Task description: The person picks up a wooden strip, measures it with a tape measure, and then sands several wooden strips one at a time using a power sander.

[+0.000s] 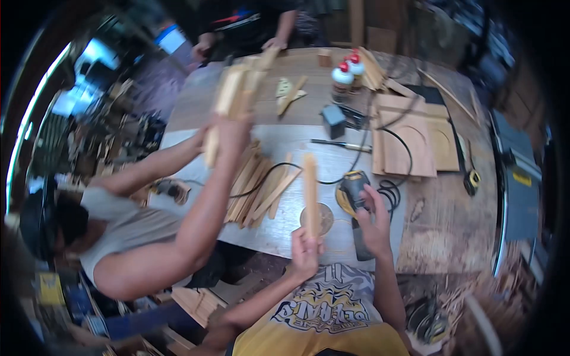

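My left hand (pixel 306 255) is closed around the lower end of a narrow wooden strip (pixel 310 193), which points away from me above the pale table sheet. Beside the yellow-and-black power sander (pixel 354 188) is my right hand (pixel 375 224), its fingers apart and close to the tool's body; whether they touch it is hard to tell. A round sanding disc (pixel 323 219) lies behind the strip, partly hidden by it. Left of my hands, a pile of wooden strips (pixel 252 187) rests on the sheet.
A co-worker (pixel 136 225) at the left lifts a blurred bundle of wood (pixel 233 95). Another person (pixel 246 24) stands at the far edge. Glue bottles (pixel 342 80), a grey block (pixel 333 120), wooden panels (pixel 404 136), a tape measure (pixel 472 181) and a black cable (pixel 409 151) occupy the table.
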Tool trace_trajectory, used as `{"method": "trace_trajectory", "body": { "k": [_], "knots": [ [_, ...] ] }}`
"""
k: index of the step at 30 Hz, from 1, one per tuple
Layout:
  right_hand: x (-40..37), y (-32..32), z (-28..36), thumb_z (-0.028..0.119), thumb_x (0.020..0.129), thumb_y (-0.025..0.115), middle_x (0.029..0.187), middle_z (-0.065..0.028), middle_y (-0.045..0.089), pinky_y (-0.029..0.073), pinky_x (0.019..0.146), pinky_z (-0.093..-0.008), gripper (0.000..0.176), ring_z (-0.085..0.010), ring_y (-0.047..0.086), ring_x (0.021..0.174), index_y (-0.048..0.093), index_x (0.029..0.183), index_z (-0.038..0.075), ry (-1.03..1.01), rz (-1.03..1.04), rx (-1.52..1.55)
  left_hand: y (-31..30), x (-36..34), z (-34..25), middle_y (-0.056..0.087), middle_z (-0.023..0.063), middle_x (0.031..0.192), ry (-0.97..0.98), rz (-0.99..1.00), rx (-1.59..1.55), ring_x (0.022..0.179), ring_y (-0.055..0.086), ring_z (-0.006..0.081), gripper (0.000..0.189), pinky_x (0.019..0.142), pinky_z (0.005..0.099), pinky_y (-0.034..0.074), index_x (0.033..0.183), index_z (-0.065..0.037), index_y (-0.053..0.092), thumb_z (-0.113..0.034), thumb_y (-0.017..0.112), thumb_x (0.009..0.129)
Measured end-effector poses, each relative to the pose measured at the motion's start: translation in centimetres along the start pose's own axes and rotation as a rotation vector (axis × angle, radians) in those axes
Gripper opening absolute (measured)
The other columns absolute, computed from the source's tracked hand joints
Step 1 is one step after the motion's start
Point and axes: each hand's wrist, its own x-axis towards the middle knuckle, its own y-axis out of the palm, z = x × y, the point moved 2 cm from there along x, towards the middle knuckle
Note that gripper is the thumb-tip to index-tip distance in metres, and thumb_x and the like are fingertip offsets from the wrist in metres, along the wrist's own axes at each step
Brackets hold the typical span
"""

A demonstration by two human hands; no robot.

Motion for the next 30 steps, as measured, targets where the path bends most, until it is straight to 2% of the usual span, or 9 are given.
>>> {"method": "trace_trajectory", "body": {
  "k": [1,3,7,10,13,16,21,26,30],
  "knots": [
    [0.1,1.2,0.5,0.030,0.093,0.067,0.111,-0.0179,0.062,0.045,0.094,-0.0439,0.051,-0.0287,0.058,0.112,0.051,0.129,-0.003,-0.012,0.035,0.004,0.7,1.0,-0.7,0.057,0.0114,0.091,0.006,0.026,0.012,0.063,0.057,0.0164,0.035,0.056,0.0290,0.048,0.127,-0.002,0.041,-0.026,0.050,0.104],
    [-1.3,2.2,1.7,0.026,0.097,0.062,0.107,-0.0158,0.063,0.051,0.090,-0.0396,0.047,-0.0244,0.063,0.105,0.046,0.134,0.001,0.139,0.099,0.910,2.7,2.3,-3.5,0.060,0.0144,0.091,0.062,0.173,0.233,0.065,0.060,0.0197,0.033,0.059,0.0314,0.050,0.125,-0.001,0.045,-0.023,0.052,0.102],
    [0.8,1.7,-1.3,0.026,0.102,0.056,0.106,-0.0185,0.067,0.058,0.080,-0.0351,0.044,-0.0256,0.070,0.090,0.042,0.135,0.001,0.393,0.068,0.762,4.8,4.5,-7.9,0.067,0.0193,0.089,0.287,0.530,0.824,0.074,0.067,0.0326,0.034,0.072,0.0371,0.053,0.123,0.002,0.056,-0.013,0.060,0.093],
    [5.6,3.1,-4.4,0.029,0.103,0.053,0.112,-0.0211,0.066,0.058,0.086,-0.0378,0.047,-0.0273,0.069,0.100,0.040,0.136,-0.002,0.424,-0.186,0.815,6.1,12.0,-13.0,0.065,0.0298,0.096,0.254,0.143,0.407,0.093,0.063,0.0448,0.030,0.084,0.0472,0.049,0.110,0.006,0.065,-0.015,0.060,0.090],
    [10.0,3.8,-6.9,0.029,0.104,0.052,0.117,-0.0183,0.065,0.051,0.096,-0.0404,0.044,-0.0280,0.062,0.112,0.046,0.137,0.000,0.310,-0.392,0.870,8.0,23.8,-15.6,0.060,0.0299,0.122,0.391,-0.122,0.746,0.111,0.060,0.0422,0.046,0.094,0.0448,0.048,0.126,0.005,0.056,-0.026,0.057,0.091],
    [11.9,3.3,-7.3,0.028,0.103,0.053,0.114,-0.0161,0.066,0.049,0.088,-0.0360,0.037,-0.0230,0.062,0.102,0.054,0.129,0.001,0.296,-0.302,0.464,10.5,32.6,-12.0,0.064,0.0277,0.120,-0.090,-0.238,0.869,0.115,0.062,0.0365,0.053,0.098,0.0397,0.046,0.128,0.003,0.058,-0.029,0.063,0.088],
    [11.9,2.8,-8.6,0.029,0.098,0.054,0.104,-0.0257,0.064,0.047,0.086,-0.0484,0.034,-0.0437,0.061,0.102,0.055,0.115,-0.001,0.097,-0.420,0.052,6.2,37.2,-2.3,0.062,0.0292,0.121,-0.100,0.392,0.602,0.117,0.060,0.0372,0.057,0.099,0.0408,0.046,0.129,0.006,0.056,-0.032,0.063,0.087],
    [6.1,2.0,-2.4,0.018,0.100,0.056,0.121,-0.0160,0.064,0.049,0.091,-0.0338,0.037,-0.0251,0.063,0.106,0.053,0.130,-0.004,-0.033,-0.470,0.354,5.0,34.8,-0.2,0.061,0.0307,0.122,0.164,0.668,0.378,0.120,0.059,0.0380,0.062,0.100,0.0420,0.046,0.130,0.008,0.054,-0.036,0.064,0.086],
    [1.5,1.6,1.9,0.003,0.097,0.052,0.116,-0.0233,0.066,0.053,0.092,-0.0384,0.027,-0.0254,0.066,0.109,0.057,0.122,-0.008,-0.601,-0.470,0.124,5.6,34.6,-0.1,0.059,0.0319,0.123,0.271,0.791,0.305,0.122,0.057,0.0386,0.066,0.101,0.0429,0.045,0.130,0.010,0.052,-0.038,0.064,0.085]
  ]
}}
